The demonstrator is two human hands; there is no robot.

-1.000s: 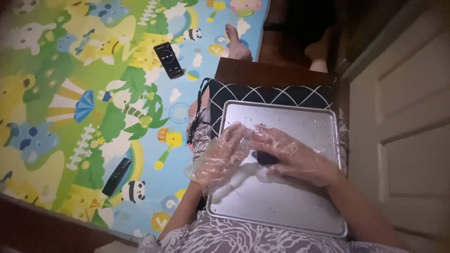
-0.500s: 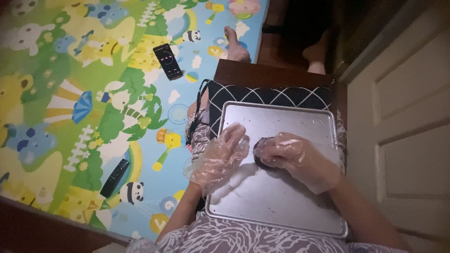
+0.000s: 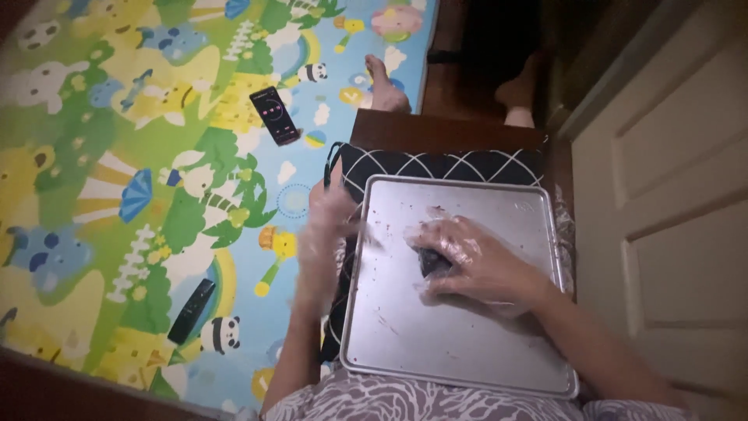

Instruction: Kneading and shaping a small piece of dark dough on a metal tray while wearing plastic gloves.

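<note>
A metal baking tray (image 3: 467, 343) lies on a black cushion with a white diamond pattern (image 3: 436, 165), across my lap. My right hand (image 3: 467, 261), in a clear plastic glove, is closed over a small dark lump (image 3: 431, 261) near the tray's middle. My left hand (image 3: 327, 234), also gloved and blurred, hangs just off the tray's left edge with its fingers spread and nothing in it. Dark smears and crumbs dot the tray.
A colourful cartoon play mat (image 3: 156, 195) covers the floor to the left. On it lie a phone with a lit screen (image 3: 274, 115) and a black remote (image 3: 192, 310). A white panelled door (image 3: 670, 203) stands at the right. Bare feet (image 3: 386, 86) show beyond the cushion.
My left hand has moved off the tray to its left edge. My right hand stays over the dark lump, which it pressed with both hands a second ago.
</note>
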